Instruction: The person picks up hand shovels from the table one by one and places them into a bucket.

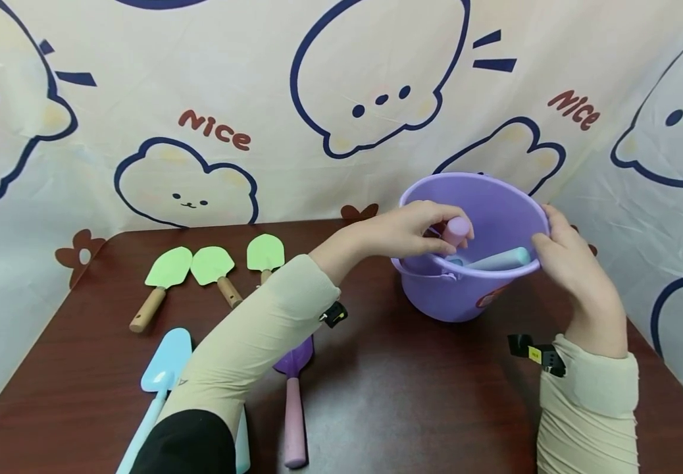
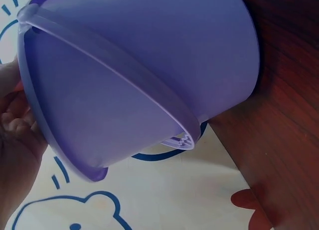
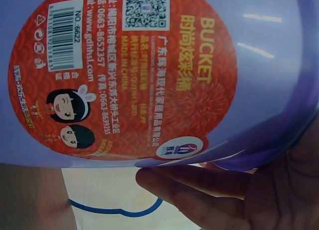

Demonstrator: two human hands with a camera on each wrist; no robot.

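A purple bucket [image 1: 433, 296] stands at the back right of the table, tilted toward me. My right hand [image 1: 578, 263] grips its right rim, with fingers outside against the wall in the right wrist view. My left hand [image 1: 412, 227] is at the near left rim, its fingers curled round a pink handle [image 1: 456, 230]; the lower part of that tool is hidden in the bucket. Beside it a light blue handle [image 1: 501, 260] leans inside the bucket. The bucket's swing handle [image 2: 124, 75] hangs down its side in the left wrist view.
Several toy tools lie on the left: green spades [image 1: 168, 266] with wooden handles, a light blue trowel [image 1: 166, 362], and a purple shovel [image 1: 295, 415] with a pink handle. My left sleeve partly covers another light blue piece [image 1: 243, 444]. A printed cloth [image 1: 294, 184] hangs behind the table.
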